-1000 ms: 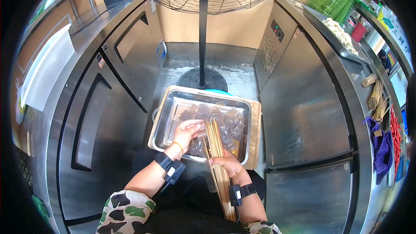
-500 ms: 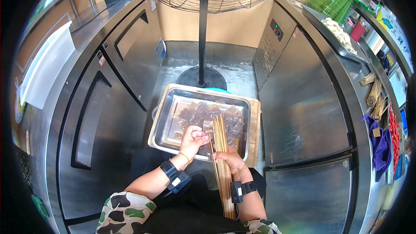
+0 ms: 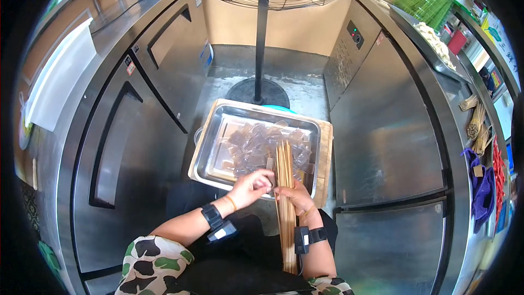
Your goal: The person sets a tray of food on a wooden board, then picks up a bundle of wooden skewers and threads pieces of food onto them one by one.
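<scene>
My right hand (image 3: 296, 196) is wrapped round a thick bundle of bamboo skewers (image 3: 287, 224), their tips pointing away over the tray. One skewer stands slightly left of the bundle, and a small translucent brownish piece (image 3: 270, 164) appears to be on its upper end. Close beside that skewer, my left hand (image 3: 252, 188) has its fingers curled and pinched together; what lies between them, if anything, is hidden. Beyond both hands, a metal tray (image 3: 218, 110) holds a heap of thin translucent brownish jelly-like slices (image 3: 254, 145).
The tray rests on a wooden board (image 3: 325, 153). Behind it a fan stand (image 3: 261, 49) rises from a round base. Steel cabinets flank me on the left (image 3: 117, 153) and right (image 3: 387, 131). More skewer bundles (image 3: 476, 123) and a purple cloth (image 3: 480, 186) lie on the right counter.
My left hand has moved slightly down toward me and right, closer to the right hand. The brownish piece now shows above its fingers, beside the bundle. The view has shifted slightly.
</scene>
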The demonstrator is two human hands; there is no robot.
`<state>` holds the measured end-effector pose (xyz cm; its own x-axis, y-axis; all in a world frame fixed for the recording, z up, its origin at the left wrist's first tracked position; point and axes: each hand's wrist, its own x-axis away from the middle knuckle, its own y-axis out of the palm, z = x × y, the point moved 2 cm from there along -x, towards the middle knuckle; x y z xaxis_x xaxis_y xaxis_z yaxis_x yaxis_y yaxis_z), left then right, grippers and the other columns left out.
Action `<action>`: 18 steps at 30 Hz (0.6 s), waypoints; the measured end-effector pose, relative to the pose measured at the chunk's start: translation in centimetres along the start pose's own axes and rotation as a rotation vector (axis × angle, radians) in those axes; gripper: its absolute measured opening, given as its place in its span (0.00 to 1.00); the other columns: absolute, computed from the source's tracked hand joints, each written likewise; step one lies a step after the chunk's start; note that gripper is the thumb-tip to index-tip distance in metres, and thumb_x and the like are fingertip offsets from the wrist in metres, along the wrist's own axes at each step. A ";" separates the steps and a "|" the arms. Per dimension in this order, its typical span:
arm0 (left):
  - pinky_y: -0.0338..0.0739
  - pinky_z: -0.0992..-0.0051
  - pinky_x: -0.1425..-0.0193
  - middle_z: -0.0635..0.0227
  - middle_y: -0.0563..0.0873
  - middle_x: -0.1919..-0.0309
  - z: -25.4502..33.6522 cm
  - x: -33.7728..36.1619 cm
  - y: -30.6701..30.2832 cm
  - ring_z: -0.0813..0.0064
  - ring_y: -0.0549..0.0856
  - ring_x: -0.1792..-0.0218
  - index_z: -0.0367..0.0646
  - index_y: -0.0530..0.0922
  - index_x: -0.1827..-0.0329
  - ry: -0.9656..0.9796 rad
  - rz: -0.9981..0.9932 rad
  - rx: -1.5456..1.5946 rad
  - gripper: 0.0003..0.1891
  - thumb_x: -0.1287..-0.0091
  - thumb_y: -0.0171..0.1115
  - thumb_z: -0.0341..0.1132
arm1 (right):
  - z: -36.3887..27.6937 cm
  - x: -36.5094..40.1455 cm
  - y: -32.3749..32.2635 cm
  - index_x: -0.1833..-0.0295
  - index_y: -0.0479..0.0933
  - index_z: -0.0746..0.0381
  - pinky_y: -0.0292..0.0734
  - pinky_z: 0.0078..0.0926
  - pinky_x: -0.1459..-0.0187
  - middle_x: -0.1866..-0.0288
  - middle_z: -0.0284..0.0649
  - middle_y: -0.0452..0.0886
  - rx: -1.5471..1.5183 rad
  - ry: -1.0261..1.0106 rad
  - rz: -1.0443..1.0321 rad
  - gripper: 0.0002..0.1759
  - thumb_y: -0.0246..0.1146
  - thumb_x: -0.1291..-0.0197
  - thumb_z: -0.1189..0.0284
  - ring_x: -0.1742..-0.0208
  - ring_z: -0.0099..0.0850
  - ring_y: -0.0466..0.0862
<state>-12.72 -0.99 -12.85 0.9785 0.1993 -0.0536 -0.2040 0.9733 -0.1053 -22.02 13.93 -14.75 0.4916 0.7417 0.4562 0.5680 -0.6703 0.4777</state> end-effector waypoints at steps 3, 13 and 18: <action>0.76 0.76 0.63 0.66 0.83 0.68 -2.7 -1.3 -3.8 0.77 0.81 0.69 0.44 0.75 0.53 -0.022 0.261 -0.143 0.13 0.41 0.61 0.26 | -0.3 0.6 0.0 0.50 0.70 0.64 0.76 0.22 0.72 0.71 0.36 0.78 -0.031 -0.023 -0.024 0.20 0.64 0.50 0.80 0.74 0.25 0.79; 0.76 0.67 0.53 0.62 0.81 0.57 -4.9 -4.0 -10.1 0.62 0.81 0.58 0.45 0.80 0.58 -0.118 0.310 -0.953 0.14 0.50 0.65 0.28 | -1.0 0.9 0.7 0.52 0.71 0.64 0.76 0.23 0.67 0.69 0.36 0.78 -0.029 0.015 -0.024 0.20 0.63 0.53 0.78 0.71 0.26 0.79; 0.75 0.64 0.50 0.63 0.83 0.63 -5.3 -5.3 -9.8 0.58 0.81 0.58 0.46 0.81 0.62 -0.117 0.253 -1.156 0.10 0.49 0.64 0.29 | -0.2 0.2 0.2 0.49 0.72 0.64 0.77 0.22 0.68 0.66 0.34 0.79 -0.048 0.061 -0.018 0.23 0.64 0.55 0.79 0.69 0.24 0.79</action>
<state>-16.05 -12.15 -16.84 0.8908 0.4390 -0.1170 -0.2401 0.2363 -0.9415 -21.99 13.98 -14.40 0.4396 0.7517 0.4916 0.5435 -0.6584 0.5207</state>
